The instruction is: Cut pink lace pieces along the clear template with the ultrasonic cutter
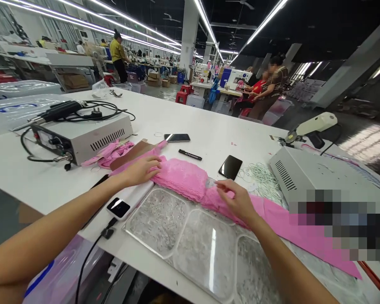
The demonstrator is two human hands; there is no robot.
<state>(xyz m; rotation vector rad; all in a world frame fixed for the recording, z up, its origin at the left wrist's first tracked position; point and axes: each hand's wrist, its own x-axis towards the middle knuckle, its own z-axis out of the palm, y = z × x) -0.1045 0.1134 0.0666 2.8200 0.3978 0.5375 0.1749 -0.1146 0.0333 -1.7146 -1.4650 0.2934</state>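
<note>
A long strip of pink lace fabric [183,177] lies across the white table [183,122], running from a brown card on the left toward the lower right. My left hand [142,169] rests flat on its left end, fingers together. My right hand [237,200] presses on the strip further right, fingertips pinched at a small clear piece near its upper edge. In front of the hands sits a clear three-compartment tray [205,249] full of tiny pale beads.
A white control box [82,137] with a handheld tool and cables stands at left, another box [316,175] at right. Two phones [230,166], a black marker [190,155], white cord [262,177] and a small device [118,207] lie around. People work farther back.
</note>
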